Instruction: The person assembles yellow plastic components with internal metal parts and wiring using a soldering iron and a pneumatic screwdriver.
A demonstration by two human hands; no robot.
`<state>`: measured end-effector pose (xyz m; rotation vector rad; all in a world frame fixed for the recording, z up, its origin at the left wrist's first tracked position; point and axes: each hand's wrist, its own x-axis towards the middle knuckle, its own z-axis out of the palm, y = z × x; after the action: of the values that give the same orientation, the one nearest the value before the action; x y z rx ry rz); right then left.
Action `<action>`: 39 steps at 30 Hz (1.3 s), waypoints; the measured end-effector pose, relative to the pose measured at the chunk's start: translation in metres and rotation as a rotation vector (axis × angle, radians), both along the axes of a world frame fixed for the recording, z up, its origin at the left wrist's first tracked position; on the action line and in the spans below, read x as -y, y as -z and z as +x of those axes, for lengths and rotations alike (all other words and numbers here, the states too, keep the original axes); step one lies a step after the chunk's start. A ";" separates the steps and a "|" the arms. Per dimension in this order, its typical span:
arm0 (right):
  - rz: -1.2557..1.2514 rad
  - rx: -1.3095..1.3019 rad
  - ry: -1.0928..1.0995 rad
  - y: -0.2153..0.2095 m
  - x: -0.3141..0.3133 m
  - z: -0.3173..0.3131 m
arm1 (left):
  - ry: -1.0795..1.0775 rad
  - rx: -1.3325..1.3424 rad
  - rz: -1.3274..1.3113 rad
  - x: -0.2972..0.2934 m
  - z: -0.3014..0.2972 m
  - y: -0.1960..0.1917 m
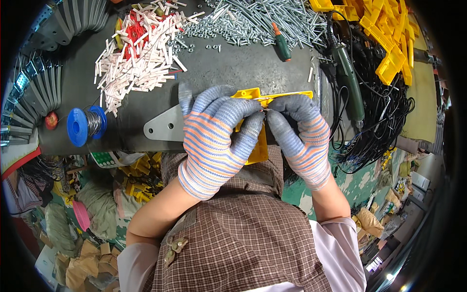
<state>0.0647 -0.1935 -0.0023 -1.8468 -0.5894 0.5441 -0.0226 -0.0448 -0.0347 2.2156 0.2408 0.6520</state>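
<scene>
Currently the yellow plastic part (256, 117) sits at the near edge of the bench (243, 63), held between my hands. My left hand (216, 136) wraps its front, fingers curled and closed on it; my right hand (299, 134) pinches its upper edge, thumb against forefinger. A grey metal plate (165, 127) lies just left, partly under my left hand. Farther out, nothing is kept in containers: white sleeves (138, 58), screws (253, 22) and more yellow parts (384, 34) lie in loose piles. A blue wire spool (85, 125) stands well left.
</scene>
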 end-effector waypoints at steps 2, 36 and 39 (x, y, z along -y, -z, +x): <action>0.051 -0.076 -0.017 -0.001 0.001 0.000 | 0.005 -0.004 -0.009 0.001 0.001 0.001; -0.017 0.921 -0.317 0.009 0.007 0.024 | 0.143 -0.098 -0.080 -0.012 0.009 -0.008; -0.191 0.914 -0.336 0.004 0.005 0.027 | 0.147 -0.087 -0.038 -0.013 0.009 -0.008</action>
<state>0.0912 -0.1985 -0.0060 -2.1491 -1.5110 -0.0817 -0.0131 -0.0319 -0.0270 2.2031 0.1323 0.4681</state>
